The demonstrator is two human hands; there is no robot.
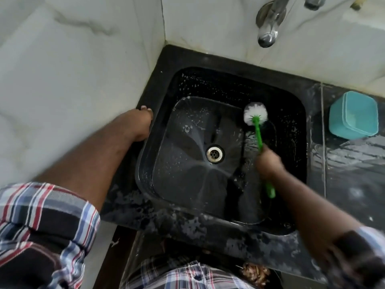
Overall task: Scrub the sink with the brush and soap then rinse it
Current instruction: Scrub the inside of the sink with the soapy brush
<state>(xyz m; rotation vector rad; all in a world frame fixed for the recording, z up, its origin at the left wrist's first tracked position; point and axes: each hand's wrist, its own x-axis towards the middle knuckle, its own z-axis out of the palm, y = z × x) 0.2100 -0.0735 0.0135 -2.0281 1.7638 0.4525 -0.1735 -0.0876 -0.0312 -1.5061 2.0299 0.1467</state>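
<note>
A black square sink (289, 126) fills the middle of the view, with a metal drain (215, 153) at its centre and white soap flecks on its walls and floor. My right hand (268, 162) is shut on the green handle of a brush (259, 134). The brush's round white head (255, 112) presses against the sink's far right wall. My left hand (140, 124) rests on the sink's left rim, fingers curled over the edge, holding nothing.
A chrome tap (268, 26) juts from the white marble wall above the sink's far side. A teal square container (354, 115) stands on the wet black counter (354, 163) to the right. A marble wall closes off the left.
</note>
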